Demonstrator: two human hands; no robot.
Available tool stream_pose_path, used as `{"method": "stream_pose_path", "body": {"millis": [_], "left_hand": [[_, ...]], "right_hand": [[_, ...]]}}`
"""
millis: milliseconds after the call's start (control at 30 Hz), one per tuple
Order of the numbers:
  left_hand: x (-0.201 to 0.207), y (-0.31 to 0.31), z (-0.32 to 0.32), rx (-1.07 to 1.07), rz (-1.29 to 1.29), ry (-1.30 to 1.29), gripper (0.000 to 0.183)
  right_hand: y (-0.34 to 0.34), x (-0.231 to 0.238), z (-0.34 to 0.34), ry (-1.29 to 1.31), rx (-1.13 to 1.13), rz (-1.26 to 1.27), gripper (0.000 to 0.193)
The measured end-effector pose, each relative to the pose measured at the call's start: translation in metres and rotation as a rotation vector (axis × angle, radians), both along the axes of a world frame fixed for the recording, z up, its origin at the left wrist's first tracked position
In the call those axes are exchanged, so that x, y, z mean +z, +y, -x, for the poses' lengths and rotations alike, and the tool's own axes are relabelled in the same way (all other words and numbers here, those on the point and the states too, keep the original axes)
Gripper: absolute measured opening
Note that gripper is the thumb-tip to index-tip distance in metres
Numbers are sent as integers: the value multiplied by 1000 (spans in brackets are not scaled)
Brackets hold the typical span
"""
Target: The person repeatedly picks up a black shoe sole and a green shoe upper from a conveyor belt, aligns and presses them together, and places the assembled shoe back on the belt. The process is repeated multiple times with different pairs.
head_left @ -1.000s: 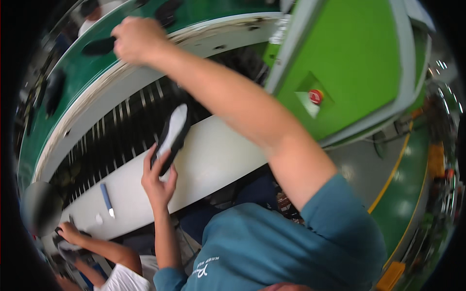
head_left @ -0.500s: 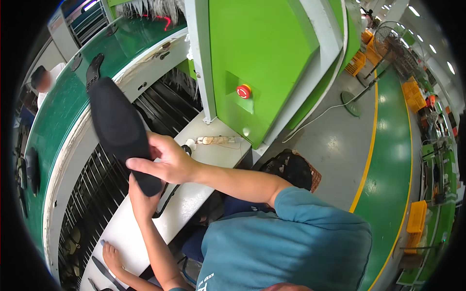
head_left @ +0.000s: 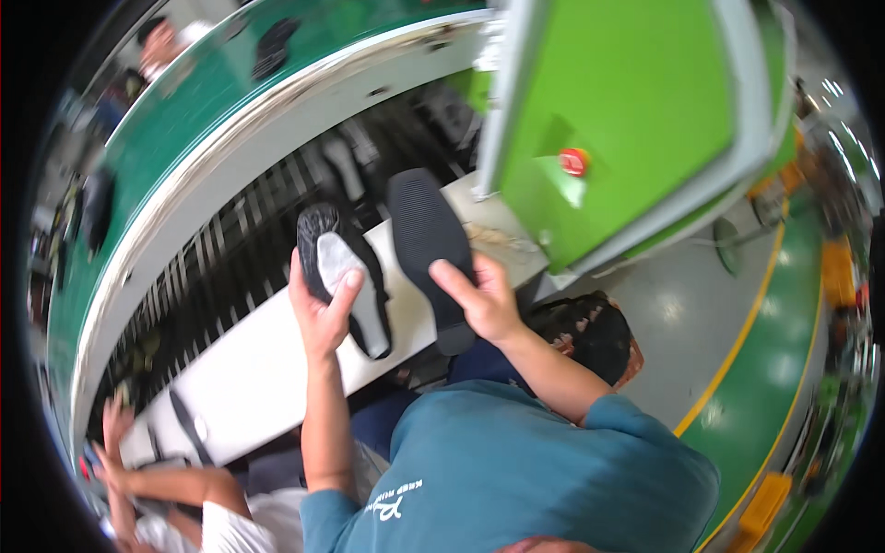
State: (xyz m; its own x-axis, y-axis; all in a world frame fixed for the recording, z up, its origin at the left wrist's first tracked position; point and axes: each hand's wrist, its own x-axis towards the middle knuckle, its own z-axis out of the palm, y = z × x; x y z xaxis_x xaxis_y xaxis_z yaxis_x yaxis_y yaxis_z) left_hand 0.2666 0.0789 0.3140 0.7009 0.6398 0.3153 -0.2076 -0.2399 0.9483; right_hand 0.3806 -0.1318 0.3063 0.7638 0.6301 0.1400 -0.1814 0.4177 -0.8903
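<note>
My left hand (head_left: 323,318) is closed around a black shoe sole (head_left: 371,313) with a pale grey middle and a mottled, textured wide end. The thumb lies across the pale part. Held beside it, a short gap apart, is a second black shoe sole (head_left: 419,221), finely ribbed and matte. My right hand (head_left: 484,300) grips this one by its lower right side, thumb on top and fingers behind. Both pieces are raised over a white bench top (head_left: 277,359) and stand nearly upright in view.
A curved green conveyor (head_left: 184,138) carries dark soles (head_left: 275,48). Below it is a rack of dark bars (head_left: 249,240). On the right stands a green machine housing with a red button (head_left: 573,162). A co-worker's hands (head_left: 115,452) are at lower left; another person is beyond the conveyor.
Both hands were together on one black piece; now they are apart, each holding a sole. The view has shifted, and the co-worker's hand has left the bench top.
</note>
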Motion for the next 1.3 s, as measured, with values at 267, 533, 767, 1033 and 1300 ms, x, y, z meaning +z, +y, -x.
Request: {"method": "stream_pose_path", "body": {"millis": [267, 533, 767, 1033, 1300], "left_hand": [[34, -16, 19, 37, -130, -164, 35], [55, -22, 24, -102, -9, -221, 32], [51, -28, 19, -106, -9, -262, 30], [48, -30, 24, -180, 67, -288, 34], [53, -40, 29, -167, 54, -243, 46]], "right_hand": [[1, 1, 33, -67, 175, -30, 25], [1, 9, 50, -137, 203, -12, 34], [1, 12, 50, -150, 272, -11, 41], [9, 20, 53, -162, 243, 7, 36], [12, 20, 54, -209, 217, 13, 30]]}}
